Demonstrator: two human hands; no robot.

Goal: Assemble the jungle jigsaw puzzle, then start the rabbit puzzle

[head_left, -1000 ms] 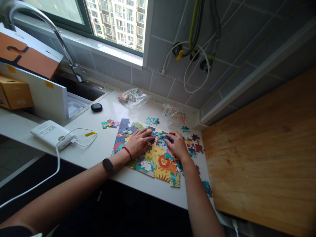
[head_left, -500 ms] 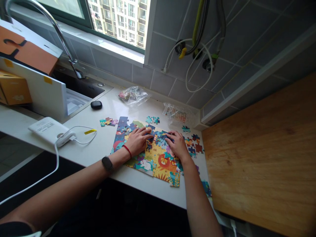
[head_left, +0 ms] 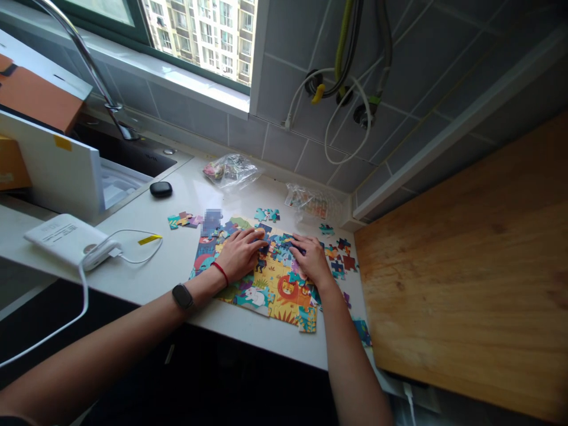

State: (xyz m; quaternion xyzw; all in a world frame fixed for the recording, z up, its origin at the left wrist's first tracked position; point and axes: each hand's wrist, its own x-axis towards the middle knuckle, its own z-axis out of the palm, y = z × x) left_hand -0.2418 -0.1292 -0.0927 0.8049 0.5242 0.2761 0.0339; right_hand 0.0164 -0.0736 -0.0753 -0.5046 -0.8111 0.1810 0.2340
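A colourful animal jigsaw puzzle, partly joined, lies on the white counter. Over its upper middle rests my left hand, fingers stretched out and touching the pieces near a dark blue one. It wears a red cord and a dark wristband. My right hand lies on the puzzle's right part, thumb and fingers slightly apart, with the tips on blue pieces. Whatever is beneath both palms is hidden. Loose puzzle pieces lie right of my right hand, and a small joined group sits at the left.
Two clear plastic bags lie toward the wall. A black case and a white power bank with a cable are at left. Boxes stand by the sink. A wooden board borders the right side.
The whole view has shifted, so the scene sits slightly farther left. Both hands stay at nearly the same spots on the puzzle.
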